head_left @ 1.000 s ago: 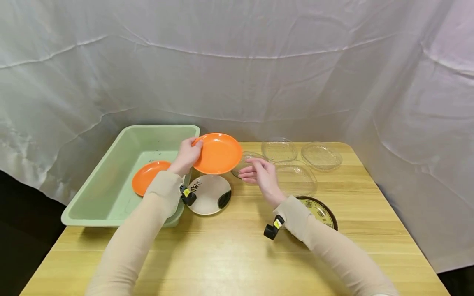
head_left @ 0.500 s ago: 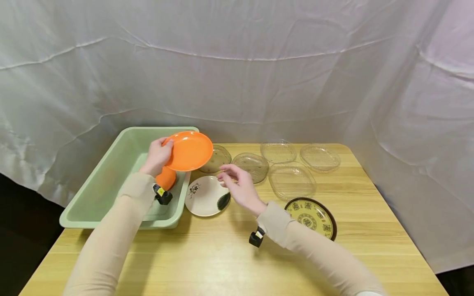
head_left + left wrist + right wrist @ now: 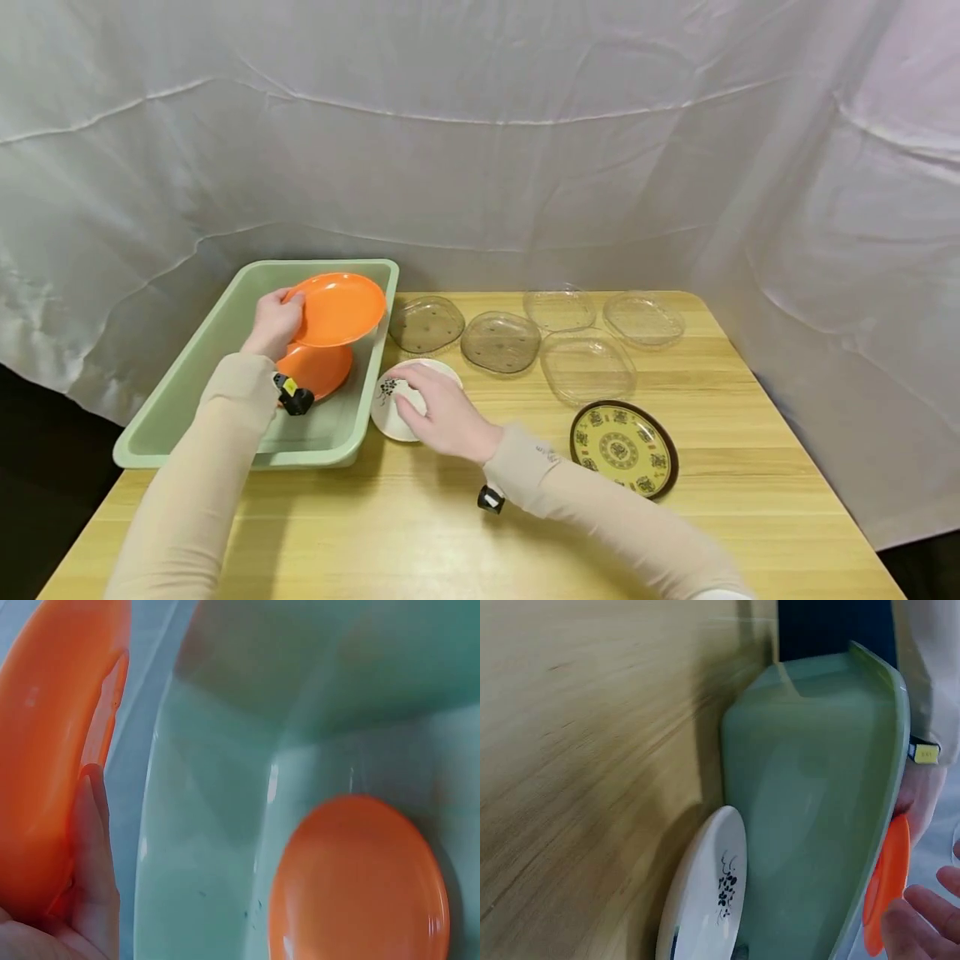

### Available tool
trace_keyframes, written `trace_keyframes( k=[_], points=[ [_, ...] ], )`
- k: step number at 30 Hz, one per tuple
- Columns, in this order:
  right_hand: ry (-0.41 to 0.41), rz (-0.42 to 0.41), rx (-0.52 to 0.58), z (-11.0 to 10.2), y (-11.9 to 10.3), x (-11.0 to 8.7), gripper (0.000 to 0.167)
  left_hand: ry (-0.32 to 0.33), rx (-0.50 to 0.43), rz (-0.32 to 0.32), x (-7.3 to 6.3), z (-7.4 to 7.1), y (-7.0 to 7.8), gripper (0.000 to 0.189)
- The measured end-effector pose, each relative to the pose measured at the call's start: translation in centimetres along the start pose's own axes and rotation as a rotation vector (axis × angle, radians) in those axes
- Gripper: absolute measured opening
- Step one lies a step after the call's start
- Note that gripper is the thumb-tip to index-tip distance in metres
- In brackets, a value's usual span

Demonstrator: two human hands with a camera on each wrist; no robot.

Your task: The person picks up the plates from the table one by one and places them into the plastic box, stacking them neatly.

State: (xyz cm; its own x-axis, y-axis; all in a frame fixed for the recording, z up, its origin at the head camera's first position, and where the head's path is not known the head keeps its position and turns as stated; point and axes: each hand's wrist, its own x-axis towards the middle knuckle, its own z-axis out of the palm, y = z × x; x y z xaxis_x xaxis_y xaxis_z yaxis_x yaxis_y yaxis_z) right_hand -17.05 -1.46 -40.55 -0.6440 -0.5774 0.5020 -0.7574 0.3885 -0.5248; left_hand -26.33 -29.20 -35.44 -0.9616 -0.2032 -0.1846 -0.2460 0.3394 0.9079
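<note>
My left hand [image 3: 276, 323] pinches the left rim of an orange plate [image 3: 341, 310], holding it tilted above the green basin [image 3: 123, 446]. Inside the basin, a second orange plate [image 3: 360, 889] lies below the held one. Over on the right, my right hand [image 3: 446, 414] hovers above a white plate [image 3: 390, 417] with a dark floral print, and its fingers hold nothing. That white plate sits on the table against the basin's side, partly covered by the hand in the head view. In the right wrist view, its floral print [image 3: 726, 889] shows plainly.
Two smoky clear plates [image 3: 501, 342] lie behind the white plate. Three clear plates [image 3: 587, 367] are farther right. A yellow plate with a brown rim [image 3: 622, 448] rests on the wooden table [image 3: 420, 542] at right. A grey curtain [image 3: 480, 183] hangs behind.
My left hand has carried the orange plate leftward from beside the basin to above it. My right hand has moved left from near the clear plates to over the white plate.
</note>
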Motion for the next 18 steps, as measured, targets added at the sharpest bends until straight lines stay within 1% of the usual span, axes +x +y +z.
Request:
trace_keyframes(
  k=[2, 4, 8, 11, 14, 18],
  points=[
    [-0.031, -0.031, -0.069, 0.5, -0.3, 0.0, 0.034, 0.01, 0.009, -0.01, 0.1, -0.5, -0.5, 0.058],
    [-0.072, -0.044, -0.121, 0.9, -0.7, 0.1, 0.036, 0.019, 0.016, -0.019, 0.3, -0.9, -0.9, 0.058],
    [-0.153, -0.084, -0.184, 1.7, -1.3, 0.2, 0.038, 0.025, 0.024, -0.034, 0.7, -1.9, -1.9, 0.058],
    [-0.182, -0.132, -0.206, 2.1, -1.5, 0.4, 0.038, 0.017, 0.053, -0.038, 1.0, -2.6, -2.5, 0.059],
    [-0.191, -0.169, -0.215, 2.6, -1.5, 0.5, 0.038, 0.008, 0.096, -0.036, 1.0, -3.3, -3.1, 0.06],
    [-0.218, -0.181, -0.261, 3.0, -1.4, 0.6, 0.04, 0.0, 0.142, -0.047, 1.0, -4.1, -3.8, 0.062]
  ],
)
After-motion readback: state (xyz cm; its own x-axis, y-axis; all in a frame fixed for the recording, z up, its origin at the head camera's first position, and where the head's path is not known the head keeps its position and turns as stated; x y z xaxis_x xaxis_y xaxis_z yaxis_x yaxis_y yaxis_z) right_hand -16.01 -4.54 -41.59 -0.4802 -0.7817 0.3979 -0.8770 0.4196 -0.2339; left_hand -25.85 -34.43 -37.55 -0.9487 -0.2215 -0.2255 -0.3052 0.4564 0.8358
